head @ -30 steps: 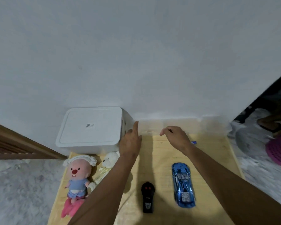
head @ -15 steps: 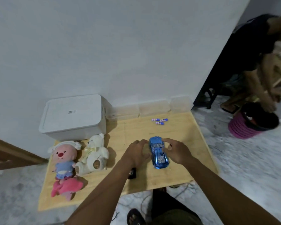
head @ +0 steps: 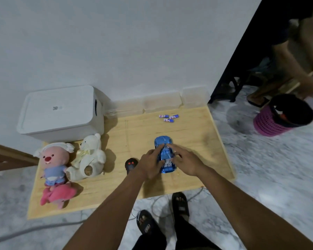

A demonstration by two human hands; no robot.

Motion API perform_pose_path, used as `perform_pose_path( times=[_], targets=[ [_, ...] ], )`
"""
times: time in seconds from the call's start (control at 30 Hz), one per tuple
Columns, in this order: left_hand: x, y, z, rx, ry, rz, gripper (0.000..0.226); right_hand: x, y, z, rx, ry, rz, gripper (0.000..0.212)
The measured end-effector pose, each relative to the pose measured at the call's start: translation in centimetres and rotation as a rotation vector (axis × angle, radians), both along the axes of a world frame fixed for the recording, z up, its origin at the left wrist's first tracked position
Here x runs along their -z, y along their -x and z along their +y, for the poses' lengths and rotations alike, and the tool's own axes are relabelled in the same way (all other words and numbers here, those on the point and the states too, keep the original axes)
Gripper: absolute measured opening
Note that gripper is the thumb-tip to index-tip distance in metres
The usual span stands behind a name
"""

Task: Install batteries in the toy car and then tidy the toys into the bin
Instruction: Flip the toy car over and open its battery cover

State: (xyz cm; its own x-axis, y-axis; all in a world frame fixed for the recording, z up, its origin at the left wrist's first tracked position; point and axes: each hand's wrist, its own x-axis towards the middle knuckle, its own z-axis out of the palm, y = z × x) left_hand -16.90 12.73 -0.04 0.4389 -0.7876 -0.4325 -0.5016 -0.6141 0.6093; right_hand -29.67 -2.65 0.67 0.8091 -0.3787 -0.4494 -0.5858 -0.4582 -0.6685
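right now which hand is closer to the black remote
Left. The left hand is right beside the black remote, between it and the blue toy car. The right hand is on the car's other side, farther from the remote.

Beside the pale wooden worktop [head: 197, 134], a pink woven basket [head: 267, 126] stands to its right and a grey cable [head: 34, 230] lies off its front-left corner.
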Motion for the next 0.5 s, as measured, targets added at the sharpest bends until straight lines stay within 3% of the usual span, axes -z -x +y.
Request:
perform_pose_path(
  times=[0.23, 0.5],
  targets=[
    [-1.0, 1.1, 0.1, -0.088, 0.108, 0.06, 0.065, 0.0, 1.2, -0.2, 0.044, -0.111, -0.118, 0.054],
    [-5.6, -0.5, 0.0, -0.116, 0.341, 0.132, 0.059, -6.1, 0.3, -1.7, 0.016, -0.206, -0.272, 0.044]
  ],
)
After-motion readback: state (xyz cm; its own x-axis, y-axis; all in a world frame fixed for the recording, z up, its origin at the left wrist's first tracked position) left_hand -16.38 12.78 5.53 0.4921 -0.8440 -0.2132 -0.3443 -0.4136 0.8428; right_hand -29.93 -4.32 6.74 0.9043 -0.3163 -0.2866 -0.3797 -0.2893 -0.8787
